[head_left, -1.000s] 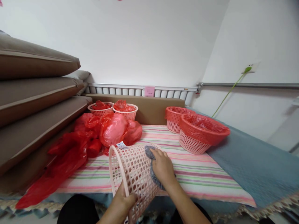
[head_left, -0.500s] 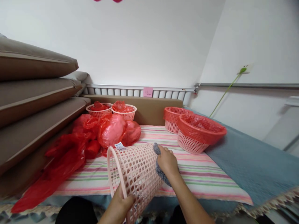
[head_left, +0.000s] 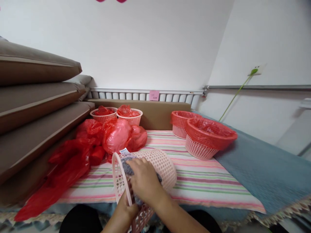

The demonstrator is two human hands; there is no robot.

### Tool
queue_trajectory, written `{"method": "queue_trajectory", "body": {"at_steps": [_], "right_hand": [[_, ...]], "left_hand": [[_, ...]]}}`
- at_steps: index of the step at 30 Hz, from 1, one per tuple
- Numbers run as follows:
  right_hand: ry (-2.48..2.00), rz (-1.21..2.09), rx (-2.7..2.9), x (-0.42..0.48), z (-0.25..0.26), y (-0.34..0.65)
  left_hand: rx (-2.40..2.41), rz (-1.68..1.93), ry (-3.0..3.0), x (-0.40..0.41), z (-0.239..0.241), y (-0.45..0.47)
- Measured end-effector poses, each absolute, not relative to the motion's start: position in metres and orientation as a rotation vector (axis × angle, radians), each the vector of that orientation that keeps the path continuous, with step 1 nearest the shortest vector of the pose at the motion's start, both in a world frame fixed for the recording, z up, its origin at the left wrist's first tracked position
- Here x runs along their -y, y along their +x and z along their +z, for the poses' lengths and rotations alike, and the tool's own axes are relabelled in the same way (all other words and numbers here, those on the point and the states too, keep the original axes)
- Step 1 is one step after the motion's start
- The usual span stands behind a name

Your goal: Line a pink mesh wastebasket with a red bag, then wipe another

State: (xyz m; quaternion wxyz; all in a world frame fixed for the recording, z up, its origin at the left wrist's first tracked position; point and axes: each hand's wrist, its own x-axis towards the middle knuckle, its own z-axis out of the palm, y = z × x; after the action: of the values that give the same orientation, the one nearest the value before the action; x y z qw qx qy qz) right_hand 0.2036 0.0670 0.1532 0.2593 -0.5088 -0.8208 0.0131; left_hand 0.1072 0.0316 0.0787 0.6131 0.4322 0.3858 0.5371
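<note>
A pale pink perforated plastic wastebasket (head_left: 165,165) lies tilted on its side in front of me, its mouth facing left and a small white label on the side near the rim. My left hand (head_left: 126,208) is closed around the lower part of the rim, fingers inside the basket. With my right hand (head_left: 144,179) I press a grey cloth (head_left: 128,165) against the outside wall close to the rim. Part of the cloth is hidden under the palm.
Two baskets lined with red bags (head_left: 210,132) stand at right on the striped cloth (head_left: 201,181). Red plastic bags (head_left: 116,137) are heaped at left, before two pink baskets (head_left: 130,117) holding red plastic. Brown cushions (head_left: 36,94) are stacked at far left; a radiator (head_left: 143,95) runs behind.
My right hand has slid the grey cloth leftward along the basket's wall, from its base end to near the rim. My left hand keeps its hold on the rim.
</note>
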Motion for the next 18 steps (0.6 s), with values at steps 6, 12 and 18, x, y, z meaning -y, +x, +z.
{"method": "queue_trajectory", "body": {"at_steps": [6,12,18], "right_hand": [[-1.347,0.050,2.226,-0.050,0.145,0.203],[-1.594,-0.088,2.114,-0.080,0.128,0.240],[-2.019,-0.192,1.806,-0.121,0.104,0.310]], "left_hand": [[-0.991,1.297,1.085,-0.035,0.065,0.108],[-0.900,1.214,1.005,-0.031,0.072,0.108],[-0.902,1.215,1.003,-0.028,0.062,0.115]]}}
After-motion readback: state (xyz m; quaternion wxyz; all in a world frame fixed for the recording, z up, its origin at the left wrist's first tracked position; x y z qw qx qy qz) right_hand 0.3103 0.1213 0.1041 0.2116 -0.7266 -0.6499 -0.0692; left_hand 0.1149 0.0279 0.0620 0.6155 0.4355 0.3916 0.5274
